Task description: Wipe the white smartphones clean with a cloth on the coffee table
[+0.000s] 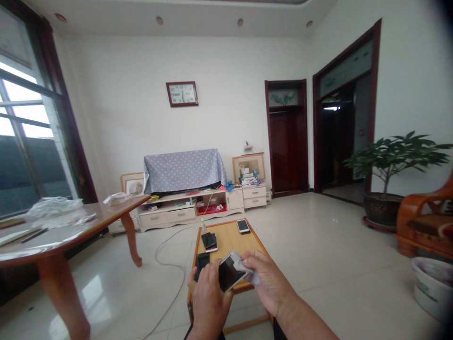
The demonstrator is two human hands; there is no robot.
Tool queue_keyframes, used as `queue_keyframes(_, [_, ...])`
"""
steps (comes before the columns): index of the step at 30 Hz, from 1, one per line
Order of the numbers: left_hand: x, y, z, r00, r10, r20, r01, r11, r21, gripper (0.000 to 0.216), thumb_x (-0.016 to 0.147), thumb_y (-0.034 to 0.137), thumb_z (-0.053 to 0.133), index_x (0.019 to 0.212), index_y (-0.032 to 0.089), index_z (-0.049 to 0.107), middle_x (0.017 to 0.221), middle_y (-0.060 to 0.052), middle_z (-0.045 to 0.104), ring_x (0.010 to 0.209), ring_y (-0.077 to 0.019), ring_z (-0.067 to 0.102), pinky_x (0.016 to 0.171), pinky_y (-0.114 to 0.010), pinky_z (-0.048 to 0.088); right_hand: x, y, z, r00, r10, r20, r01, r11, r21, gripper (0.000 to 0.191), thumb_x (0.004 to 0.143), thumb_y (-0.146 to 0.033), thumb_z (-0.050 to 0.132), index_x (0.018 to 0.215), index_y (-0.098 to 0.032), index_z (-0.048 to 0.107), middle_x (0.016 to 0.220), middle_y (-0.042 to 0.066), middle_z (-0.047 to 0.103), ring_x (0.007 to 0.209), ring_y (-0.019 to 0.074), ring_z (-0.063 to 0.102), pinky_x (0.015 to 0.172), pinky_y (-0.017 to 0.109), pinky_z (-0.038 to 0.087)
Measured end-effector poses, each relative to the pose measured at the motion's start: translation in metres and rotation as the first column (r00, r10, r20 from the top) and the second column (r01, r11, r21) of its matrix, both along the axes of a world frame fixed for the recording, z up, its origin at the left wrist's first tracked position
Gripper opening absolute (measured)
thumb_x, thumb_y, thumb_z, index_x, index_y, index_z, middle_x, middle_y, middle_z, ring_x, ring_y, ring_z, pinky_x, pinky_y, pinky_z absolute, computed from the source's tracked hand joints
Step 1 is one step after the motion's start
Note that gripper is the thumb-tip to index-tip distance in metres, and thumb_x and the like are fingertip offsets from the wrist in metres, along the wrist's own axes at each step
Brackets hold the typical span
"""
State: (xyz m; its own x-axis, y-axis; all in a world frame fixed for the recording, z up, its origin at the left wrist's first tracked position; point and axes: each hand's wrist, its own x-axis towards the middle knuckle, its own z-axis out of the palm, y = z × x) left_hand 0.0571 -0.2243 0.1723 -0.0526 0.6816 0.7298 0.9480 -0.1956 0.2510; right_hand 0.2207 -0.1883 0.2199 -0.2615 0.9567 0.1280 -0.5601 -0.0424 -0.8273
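Observation:
My left hand (pixel 211 298) is closed around a smartphone (pixel 227 278) with a dark screen and a pale frame, tilted above the near part of a small wooden table (pixel 230 231). A thin white wipe (pixel 252 275) is pinched in my right hand (pixel 271 283) and lies against the phone's upper right edge. Beyond my left hand, another dark phone (pixel 203 261) rests on the tabletop, partly hidden by my fingers. Farther back are stacked dark phones (pixel 209 241) with a small bottle (pixel 203 225) behind them. A white-framed phone (pixel 243 226) lies at the far right corner.
A larger wooden table (pixel 85 226) with plastic bags stands on the left. A cable (pixel 184 271) runs across the floor. Against the wall is a low cabinet (pixel 168 216) bearing a cloth-covered object. At right are a potted plant (pixel 384 208), an armchair (pixel 424 222) and a white bucket (pixel 432 288).

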Motion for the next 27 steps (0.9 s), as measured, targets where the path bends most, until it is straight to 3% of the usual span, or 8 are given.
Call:
queue_keyframes(4, [0.006,0.0,0.0,0.999,-0.038,-0.008,0.038,0.999,-0.001,0.059,0.072,0.016,0.065,0.128,0.025,0.051,0.111,-0.005,0.067,0.109,-0.025,0.061,0.117,-0.052,0.02,-0.002,0.006,0.007,0.998,-0.048,0.039,0.047,0.999,0.027,0.01,0.069,-0.022,0.067,0.078,-0.018,0.067,0.07,-0.001,0.061,0.067,0.0151,0.052,0.066,0.029,0.038])
queue_keyframes(11, [-0.005,-0.001,-0.001,1.0,0.024,-0.003,-0.024,1.0,-0.009,0.06,0.073,0.017,0.065,0.13,0.023,0.049,0.116,-0.007,0.067,0.113,-0.0261,0.059,0.116,-0.053,0.019,-0.002,0.0,-0.004,0.995,-0.053,0.08,0.051,0.998,0.027,0.01,0.071,-0.024,0.066,0.078,-0.018,0.065,0.074,0.001,0.064,0.069,0.0153,0.053,0.065,0.029,0.037])
queue_keyframes(16, [0.005,-0.002,-0.003,0.999,-0.036,-0.021,0.036,0.999,-0.011,0.061,0.073,0.017,0.067,0.13,0.024,0.05,0.113,-0.006,0.067,0.109,-0.0258,0.061,0.116,-0.053,0.018,-0.006,0.003,0.008,0.984,-0.137,0.117,0.129,0.989,0.078,0.011,0.07,-0.026,0.069,0.077,-0.018,0.065,0.071,-0.001,0.064,0.067,0.0149,0.052,0.065,0.028,0.037])
queue_keyframes(22, [-0.002,-0.002,-0.001,0.998,0.058,-0.011,-0.058,0.998,0.015,0.057,0.075,0.018,0.064,0.13,0.023,0.049,0.112,-0.006,0.067,0.11,-0.0253,0.061,0.115,-0.052,0.021,-0.005,-0.003,-0.002,0.99,-0.116,0.086,0.114,0.993,0.023,0.015,0.068,-0.03,0.072,0.076,-0.019,0.065,0.073,0.001,0.066,0.068,0.0158,0.053,0.064,0.028,0.037])
queue_keyframes(27, [0.007,-0.004,-0.002,0.999,0.019,-0.048,-0.018,1.0,0.024,0.055,0.075,0.019,0.064,0.128,0.024,0.051,0.11,-0.006,0.068,0.107,-0.0246,0.062,0.114,-0.05,0.022,-0.004,-0.001,0.005,0.991,-0.116,0.069,0.114,0.993,0.024,0.013,0.069,-0.028,0.07,0.077,-0.018,0.066,0.071,0.0,0.064,0.068,0.0154,0.054,0.066,0.029,0.038])
